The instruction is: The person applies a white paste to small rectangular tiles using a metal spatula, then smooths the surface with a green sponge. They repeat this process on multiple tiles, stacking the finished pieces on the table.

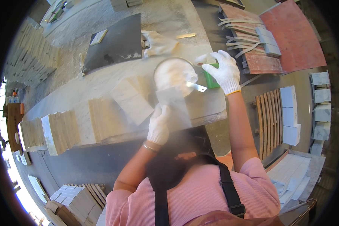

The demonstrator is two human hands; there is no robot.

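Observation:
My left hand (159,126), in a white knit glove, is closed on the near edge of a thin pale grey tile (174,103). This tile overlaps the near rim of a round bowl (157,73) filled with white powder or paste. A metal scraper blade (196,86) lies at the bowl's right side. My right hand (226,71), also gloved, is beside a green block-like object (211,77) right of the bowl. Its thumb and fingers are curled around a small whitish, blurred thing (204,59) whose kind I cannot make out. Flat tiles (132,100) lie left of the bowl.
Stacked tiles (64,132) stand along the table's near left edge. Farther back are a black sheet (115,43), a crumpled cloth (158,43) and a metal strip (186,35). Right of the table are a red board (293,37) with straps and a wooden pallet (269,120).

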